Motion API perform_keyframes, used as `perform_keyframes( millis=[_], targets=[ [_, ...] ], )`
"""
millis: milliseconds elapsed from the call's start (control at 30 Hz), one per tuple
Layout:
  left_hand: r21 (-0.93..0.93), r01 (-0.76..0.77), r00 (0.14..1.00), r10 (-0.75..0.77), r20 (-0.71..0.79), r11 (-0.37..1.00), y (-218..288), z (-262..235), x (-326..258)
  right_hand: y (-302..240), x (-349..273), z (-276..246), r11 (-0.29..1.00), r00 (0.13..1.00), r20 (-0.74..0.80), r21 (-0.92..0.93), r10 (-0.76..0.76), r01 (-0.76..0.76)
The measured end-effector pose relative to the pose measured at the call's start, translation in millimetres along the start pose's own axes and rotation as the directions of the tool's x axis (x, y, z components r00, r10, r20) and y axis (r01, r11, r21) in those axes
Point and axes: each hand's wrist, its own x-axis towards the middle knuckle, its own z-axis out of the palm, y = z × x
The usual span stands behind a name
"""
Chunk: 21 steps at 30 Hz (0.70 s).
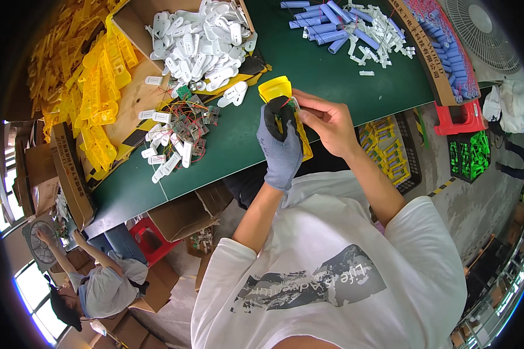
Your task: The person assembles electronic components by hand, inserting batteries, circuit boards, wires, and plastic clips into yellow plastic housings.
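My left hand [280, 145], in a grey glove with black fingertips, is wrapped round a long yellow plastic housing [275, 89] above the table's near edge. My bare right hand [333, 124] is closed at the housing's right side, thumb and fingers pinched together. What sits between those fingertips is hidden, though a small whitish edge shows beside them. A bit of red wire shows by the gloved fingers. Left of the housing lie small circuit boards with red wires [190, 125] and white plastic pieces [167, 166].
A box of white plastic covers [201, 43] stands at the far side of the green table [233, 148]. Yellow housings [102, 75] heap at left. Blue cylindrical cells [326, 23] lie far right, near a carton [428, 58]. Crates stand below at right; a person [108, 285] works at lower left.
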Motion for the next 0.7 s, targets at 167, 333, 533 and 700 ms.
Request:
perform_keyframes(
  millis=[167,333,533,700],
  targets=[
    [-0.015,-0.004,1.0,0.004,-0.006,1.0,0,0,4,1,-1,3,0.992,0.997,-0.019,-0.104,-0.077,0.075],
    [-0.001,-0.017,1.0,0.017,0.012,1.0,-3,0,4,4,0,-3,0.97,0.992,-0.001,-0.21,-0.129,0.126],
    [0.011,-0.01,0.998,0.009,0.068,1.0,-3,-5,0,-9,1,2,0.8,0.94,0.108,-0.499,-0.323,0.332],
    [-0.289,-0.045,0.976,-0.019,-0.215,0.956,2,1,10,-43,4,23,0.783,0.948,0.149,-0.534,-0.283,0.318]
  ],
)
